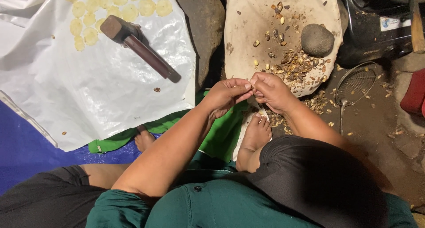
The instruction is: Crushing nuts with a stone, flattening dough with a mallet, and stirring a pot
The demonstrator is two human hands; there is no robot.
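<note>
Both hands, left hand (228, 94) and right hand (271, 91), pinch shut together on something too small to tell. Just beyond them lies a round stone (317, 39). Left of them a wooden mallet (138, 47) lies, head pointing away.

The plastic sheet (102, 95) is white, and the flattened discs (110, 6) on it are pale yellow. The wooden mallet (137, 46) is dark reddish brown. The round stone (317, 39) is grey. The shells (296, 66) are brown. The cloth (221, 135) is bright green, the tarp (26, 152) blue.
</note>
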